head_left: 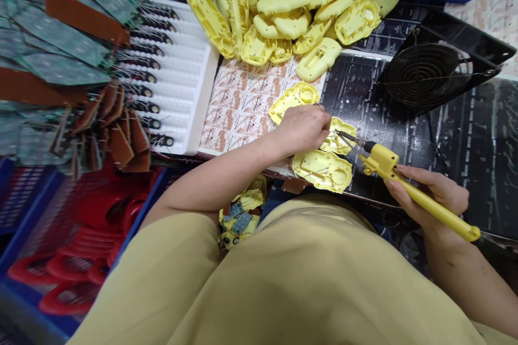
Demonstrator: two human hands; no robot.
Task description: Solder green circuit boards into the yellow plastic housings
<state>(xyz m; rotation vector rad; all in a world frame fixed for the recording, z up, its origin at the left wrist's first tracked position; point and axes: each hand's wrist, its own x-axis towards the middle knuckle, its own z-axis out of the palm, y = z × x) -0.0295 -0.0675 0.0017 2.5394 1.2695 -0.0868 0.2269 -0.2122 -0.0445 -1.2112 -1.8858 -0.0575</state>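
My right hand (433,194) grips a yellow soldering gun (382,160), its dark tip reaching left over a yellow plastic shell (339,128). My left hand (303,128) is closed with its fingers bent down at that same shell; what they pinch is hidden. Another open shell (293,99) lies just beyond my left hand. Nearest to my body is a third shell (324,171), its inner face up, with a round grille and thin wires inside.
Many yellow shells (283,2) are heaped at the back. A black fan (429,73) stands at the right. To the left are a white foam tray (190,75) with black round parts on wires, stacked circuit boards (65,27), and a blue crate (137,215) with red parts.
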